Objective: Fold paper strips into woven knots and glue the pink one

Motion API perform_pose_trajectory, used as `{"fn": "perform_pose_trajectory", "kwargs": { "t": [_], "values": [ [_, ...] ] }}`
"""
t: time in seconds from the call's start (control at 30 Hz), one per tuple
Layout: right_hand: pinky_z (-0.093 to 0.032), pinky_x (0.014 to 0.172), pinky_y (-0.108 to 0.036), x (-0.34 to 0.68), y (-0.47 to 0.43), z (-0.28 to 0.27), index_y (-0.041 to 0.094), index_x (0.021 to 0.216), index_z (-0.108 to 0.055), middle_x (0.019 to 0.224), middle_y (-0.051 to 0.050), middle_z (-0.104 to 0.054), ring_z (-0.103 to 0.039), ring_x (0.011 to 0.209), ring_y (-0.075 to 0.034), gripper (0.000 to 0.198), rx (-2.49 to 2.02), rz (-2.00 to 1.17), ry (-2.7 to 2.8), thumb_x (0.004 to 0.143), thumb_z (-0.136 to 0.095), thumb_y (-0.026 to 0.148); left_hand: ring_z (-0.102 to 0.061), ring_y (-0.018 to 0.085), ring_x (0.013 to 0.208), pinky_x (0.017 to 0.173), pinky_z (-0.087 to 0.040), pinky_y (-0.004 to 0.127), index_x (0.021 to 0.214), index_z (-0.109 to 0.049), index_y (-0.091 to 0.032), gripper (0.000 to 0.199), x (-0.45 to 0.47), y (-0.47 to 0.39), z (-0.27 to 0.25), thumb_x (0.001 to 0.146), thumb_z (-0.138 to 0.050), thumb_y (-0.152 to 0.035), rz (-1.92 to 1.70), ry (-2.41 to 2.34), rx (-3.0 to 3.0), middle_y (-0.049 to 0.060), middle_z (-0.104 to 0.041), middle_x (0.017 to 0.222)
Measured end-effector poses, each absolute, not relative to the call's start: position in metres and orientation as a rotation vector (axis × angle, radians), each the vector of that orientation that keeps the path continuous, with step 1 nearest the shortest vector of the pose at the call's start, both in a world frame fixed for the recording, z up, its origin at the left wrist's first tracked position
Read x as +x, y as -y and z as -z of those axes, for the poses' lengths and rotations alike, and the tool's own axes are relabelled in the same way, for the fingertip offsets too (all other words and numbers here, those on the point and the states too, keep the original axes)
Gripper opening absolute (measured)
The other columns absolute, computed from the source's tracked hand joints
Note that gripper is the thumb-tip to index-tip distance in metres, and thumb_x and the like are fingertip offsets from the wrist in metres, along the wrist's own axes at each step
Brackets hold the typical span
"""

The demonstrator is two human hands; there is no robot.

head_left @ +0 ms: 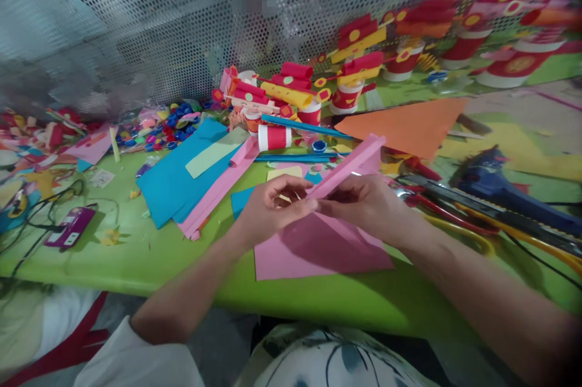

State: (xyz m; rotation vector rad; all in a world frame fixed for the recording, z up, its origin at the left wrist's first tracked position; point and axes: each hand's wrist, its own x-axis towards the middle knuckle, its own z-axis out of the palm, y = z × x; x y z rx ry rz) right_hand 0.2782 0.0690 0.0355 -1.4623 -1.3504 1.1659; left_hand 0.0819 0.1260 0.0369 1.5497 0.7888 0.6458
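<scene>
Between my two hands is a strip of pink paper (pixel 350 164), folded or rolled along its length and tilted up to the right. My left hand (pixel 282 205) pinches its lower end between thumb and fingers. My right hand (pixel 370 202) grips it just beside, fingers closed and partly hidden behind the paper. Below both hands a flat pink sheet (pixel 327 253) lies near the table's front edge. To the left, a long pink paper strip (pixel 218 196) rests over blue sheets (pixel 163 193). A red and white paper cup (pixel 274 137) lies on its side beyond my hands.
On the green table (pixel 182 265), a glue gun (pixel 509 187), a utility knife (pixel 491 208) and scissors (pixel 464 232) lie at right. Behind stand several decorated cups (pixel 348 96). An orange sheet (pixel 409 126) lies at back right, a purple box (pixel 70 228) with cables at left.
</scene>
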Motion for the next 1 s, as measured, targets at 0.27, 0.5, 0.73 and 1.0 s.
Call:
{"fn": "perform_pose_trajectory", "kwargs": {
  "t": [0.27,0.5,0.73,1.0],
  "values": [
    [-0.042,0.047,-0.030,0.279,-0.067,-0.040,0.025,0.072,-0.075,0.065,0.000,-0.071,-0.061,0.058,-0.017,0.016,-1.557,-1.080,1.669,0.081,-0.071,0.038,-0.060,0.013,0.074,0.067,-0.044,0.024,0.083,-0.069,-0.017,0.010,0.079,-0.129,-0.040,0.085,-0.070,-0.027,-0.467,-0.798,1.678,0.001,-0.068,0.079],
    [-0.052,0.065,-0.037,0.282,-0.064,-0.041,0.023,0.088,-0.073,0.085,-0.005,-0.075,-0.068,0.077,-0.023,0.013,-1.520,-0.449,1.790,0.088,-0.067,0.034,-0.060,0.012,0.068,0.063,-0.044,0.024,0.087,-0.071,-0.017,0.016,0.082,-0.131,-0.030,0.084,-0.073,-0.033,-0.635,-0.831,1.533,0.001,-0.068,0.075],
    [-0.049,0.078,-0.043,0.275,-0.053,-0.044,0.023,0.089,-0.070,0.085,-0.007,-0.073,-0.067,0.076,-0.023,0.005,-1.248,0.375,1.754,0.085,-0.072,0.023,-0.065,0.008,0.072,0.058,-0.044,0.016,0.084,-0.075,-0.017,0.020,0.084,-0.139,-0.029,0.073,-0.085,-0.030,-0.989,-0.899,0.913,0.000,-0.070,0.076],
    [-0.050,0.063,-0.032,0.255,-0.071,-0.027,0.019,0.098,-0.077,0.090,-0.007,-0.076,-0.065,0.073,-0.020,0.032,-1.452,-0.821,1.306,0.084,-0.073,0.047,-0.069,0.007,0.073,0.064,-0.053,0.015,0.084,-0.078,-0.017,0.022,0.097,-0.123,-0.029,0.067,-0.090,-0.023,-0.910,-0.841,0.605,0.000,-0.075,0.080]
  ]
}}
